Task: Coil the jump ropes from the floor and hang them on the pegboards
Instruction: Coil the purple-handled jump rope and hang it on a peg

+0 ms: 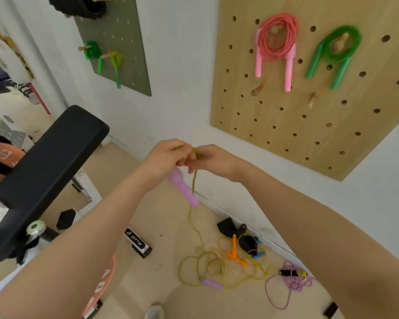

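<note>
Jump rope [195, 180], olive-green cord with lilac handles, shown mid-coil in the head view, the only one. The left hand [165, 157] is curled round one lilac handle [183, 187], which points down and toward the viewer, and appears also to pinch the cord at its top. The right hand [211, 160], touching the left, pinches the cord between thumb and bent fingers; neither hand is slack.

From the hands the cord drops to the floor [171, 226], where the rest lies in loose loops near the wall's foot, ending in the second lilac handle [212, 283]. Tangled beside it lie a yellow rope with orange handles [236, 254] and, nearer the right edge of the floor, a purple rope [290, 282].

On the wooden pegboard [286, 125] a coiled pink rope [275, 42] and a coiled green rope [336, 47] already hang on upper pegs; two lower pegs are bare. A green pegboard [124, 72] further left carries two more ropes.

Judged step: the first loops are being gathered. The next move calls for drawing cord up through the right hand and laying even loops against the held handle.
</note>
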A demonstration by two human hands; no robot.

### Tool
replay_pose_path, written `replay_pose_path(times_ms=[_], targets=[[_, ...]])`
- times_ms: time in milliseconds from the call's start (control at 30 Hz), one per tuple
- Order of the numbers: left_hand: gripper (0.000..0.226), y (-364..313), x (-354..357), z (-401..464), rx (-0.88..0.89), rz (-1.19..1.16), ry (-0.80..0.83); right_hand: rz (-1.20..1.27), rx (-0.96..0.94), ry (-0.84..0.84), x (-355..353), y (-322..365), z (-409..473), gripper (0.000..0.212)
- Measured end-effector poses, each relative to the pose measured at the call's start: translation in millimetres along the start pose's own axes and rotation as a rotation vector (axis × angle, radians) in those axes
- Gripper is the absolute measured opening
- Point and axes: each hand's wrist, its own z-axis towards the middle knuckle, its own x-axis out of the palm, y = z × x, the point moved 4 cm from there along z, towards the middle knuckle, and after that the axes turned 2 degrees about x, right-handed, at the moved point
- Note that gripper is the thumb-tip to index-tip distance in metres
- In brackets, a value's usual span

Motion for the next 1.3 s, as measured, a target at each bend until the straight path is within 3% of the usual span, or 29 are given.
replay_pose_path(times_ms=[67, 133, 200, 300, 367, 433, 567, 633, 733, 867, 967, 1067, 1167, 1233, 1300], targets=[[0.029, 8, -15, -1, -0.019, -0.401, -0.095, 0.038, 0.035, -0.121, -4, -7, 8, 0.013], [0.026, 18, -39, -1, -0.078, -0.774, -0.162, 0.116, 0.085, -0.196, -15, -21, 11, 0.019], [0.012, 27, -61, -3, -0.153, -0.919, -0.127, 0.239, 0.106, -0.255, -30, -30, 10, 0.024], [0.022, 30, -72, -9, -0.284, -0.738, 0.196, 0.447, 0.076, -0.303, -42, -25, 14, 0.023], [0.028, 25, -65, -12, -0.300, -0.520, 0.423, 0.337, 0.089, -0.365, -39, -11, 22, 0.025], [0.029, 9, -54, -9, -0.169, -0.536, 0.519, 0.147, 0.097, -0.453, -32, 1, 32, 0.029], [0.034, -17, -64, 8, 0.145, -0.791, 0.420, -0.277, 0.148, -0.459, -17, 1, 41, 0.044], [0.034, -17, -81, 19, 0.189, -0.802, 0.296, -0.249, 0.272, -0.330, -6, -17, 40, 0.043], [0.036, -5, -105, 37, 0.140, -0.865, 0.144, -0.133, 0.396, -0.151, 13, -34, 35, 0.033], [0.046, 21, -105, 56, 0.023, -0.685, 0.123, -0.644, 0.322, 0.047, 39, 0, 48, 0.030], [0.038, 33, -90, 60, -0.059, -0.401, 0.270, -0.890, 0.178, 0.162, 63, 46, 58, 0.030], [0.029, 36, -82, 54, -0.068, -0.219, 0.442, -0.826, -0.049, -0.023, 59, 96, 61, 0.018], [0.037, 31, -79, 57, -0.097, -0.240, 0.572, -0.765, -0.055, -0.374, 36, 110, 59, 0.010], [0.044, 27, -80, 62, -0.147, -0.211, 0.631, -0.799, 0.008, -0.593, 27, 105, 55, 0.026], [0.051, 24, -80, 65, -0.148, -0.111, 0.729, -0.751, -0.028, -0.658, 25, 101, 52, 0.041]])
